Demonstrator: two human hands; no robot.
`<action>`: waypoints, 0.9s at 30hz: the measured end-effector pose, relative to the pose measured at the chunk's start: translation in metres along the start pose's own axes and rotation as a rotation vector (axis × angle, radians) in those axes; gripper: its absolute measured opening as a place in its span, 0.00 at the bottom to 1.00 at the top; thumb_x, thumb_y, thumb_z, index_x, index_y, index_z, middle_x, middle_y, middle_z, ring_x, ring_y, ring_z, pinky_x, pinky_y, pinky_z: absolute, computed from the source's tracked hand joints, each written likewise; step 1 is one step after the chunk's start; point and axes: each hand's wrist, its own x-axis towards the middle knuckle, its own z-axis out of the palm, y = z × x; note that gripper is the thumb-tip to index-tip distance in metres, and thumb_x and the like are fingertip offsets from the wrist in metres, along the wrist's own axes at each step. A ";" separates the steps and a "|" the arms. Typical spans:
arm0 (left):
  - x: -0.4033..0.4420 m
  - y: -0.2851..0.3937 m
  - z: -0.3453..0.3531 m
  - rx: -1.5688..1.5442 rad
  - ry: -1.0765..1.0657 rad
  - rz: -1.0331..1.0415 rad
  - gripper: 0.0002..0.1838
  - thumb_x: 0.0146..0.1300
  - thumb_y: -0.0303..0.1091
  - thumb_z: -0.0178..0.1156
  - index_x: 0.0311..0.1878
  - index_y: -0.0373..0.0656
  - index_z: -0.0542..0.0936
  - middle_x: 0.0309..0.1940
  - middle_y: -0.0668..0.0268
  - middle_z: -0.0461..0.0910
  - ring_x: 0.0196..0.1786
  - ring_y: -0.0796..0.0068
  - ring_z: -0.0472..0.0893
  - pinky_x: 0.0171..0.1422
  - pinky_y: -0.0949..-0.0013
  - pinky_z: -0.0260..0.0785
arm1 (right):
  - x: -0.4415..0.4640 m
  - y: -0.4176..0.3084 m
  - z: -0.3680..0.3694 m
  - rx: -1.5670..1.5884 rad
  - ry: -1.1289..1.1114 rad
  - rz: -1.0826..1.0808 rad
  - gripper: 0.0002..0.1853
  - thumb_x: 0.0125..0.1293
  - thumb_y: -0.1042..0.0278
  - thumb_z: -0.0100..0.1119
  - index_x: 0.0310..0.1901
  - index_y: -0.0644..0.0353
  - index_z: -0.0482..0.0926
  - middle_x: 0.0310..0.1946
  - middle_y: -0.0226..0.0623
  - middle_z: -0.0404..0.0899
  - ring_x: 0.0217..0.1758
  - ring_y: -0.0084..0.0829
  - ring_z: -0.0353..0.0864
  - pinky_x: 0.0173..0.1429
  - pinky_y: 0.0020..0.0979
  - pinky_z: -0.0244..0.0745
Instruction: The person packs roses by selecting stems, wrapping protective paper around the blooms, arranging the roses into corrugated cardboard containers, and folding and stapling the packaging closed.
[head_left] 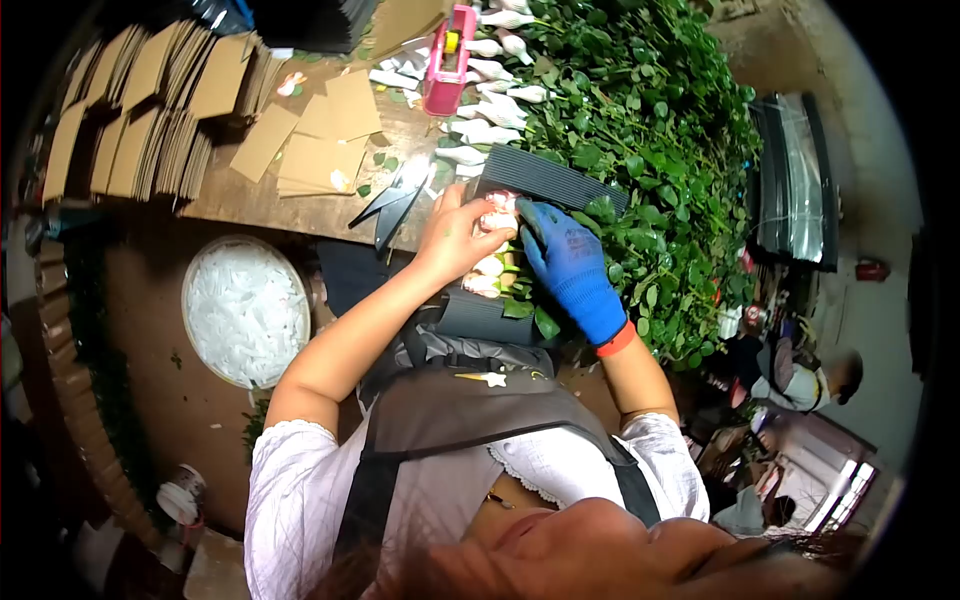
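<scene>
Pale pink and cream roses [485,266] lie in a row on black corrugated sheeting [553,180] at the table's front edge. My bare left hand [460,238] is closed around a rose head at the upper part of the row, thumb on one side and fingers on the other. Against the same blooms, from the right, rests my right hand [566,255] in a blue glove. Its fingers are bent together at the base of a rose, their tips partly hidden. Black-handled scissors [392,205] lie just left of my left hand.
A pink tape dispenser [449,62] stands behind, beside white-wrapped rose heads [490,130]. Leafy stems [640,190] cover the right side. Cardboard pieces [325,140] and stacked cardboard [150,75] lie left. A tub of white scraps [246,312] stands below. Other people [800,385] are at right.
</scene>
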 end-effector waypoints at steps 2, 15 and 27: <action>-0.002 -0.003 0.006 0.024 0.040 0.000 0.22 0.54 0.45 0.74 0.50 0.44 0.87 0.55 0.45 0.74 0.61 0.43 0.75 0.66 0.51 0.69 | 0.006 -0.022 -0.005 -0.066 0.013 0.015 0.21 0.70 0.63 0.59 0.63 0.52 0.76 0.52 0.43 0.82 0.50 0.47 0.84 0.52 0.44 0.81; -0.003 -0.002 0.013 0.081 0.053 -0.060 0.20 0.50 0.51 0.72 0.44 0.53 0.87 0.53 0.56 0.72 0.59 0.50 0.72 0.60 0.49 0.70 | 0.097 -0.094 -0.036 -0.453 -0.208 -0.215 0.13 0.70 0.55 0.63 0.51 0.47 0.83 0.36 0.38 0.86 0.36 0.45 0.86 0.40 0.43 0.81; -0.003 -0.040 0.063 -0.946 0.022 0.119 0.07 0.73 0.28 0.58 0.50 0.39 0.74 0.44 0.64 0.75 0.46 0.71 0.75 0.56 0.68 0.72 | 0.300 -0.123 0.186 -0.422 -0.309 0.283 0.57 0.54 0.35 0.74 0.75 0.66 0.57 0.58 0.49 0.82 0.58 0.45 0.85 0.60 0.50 0.77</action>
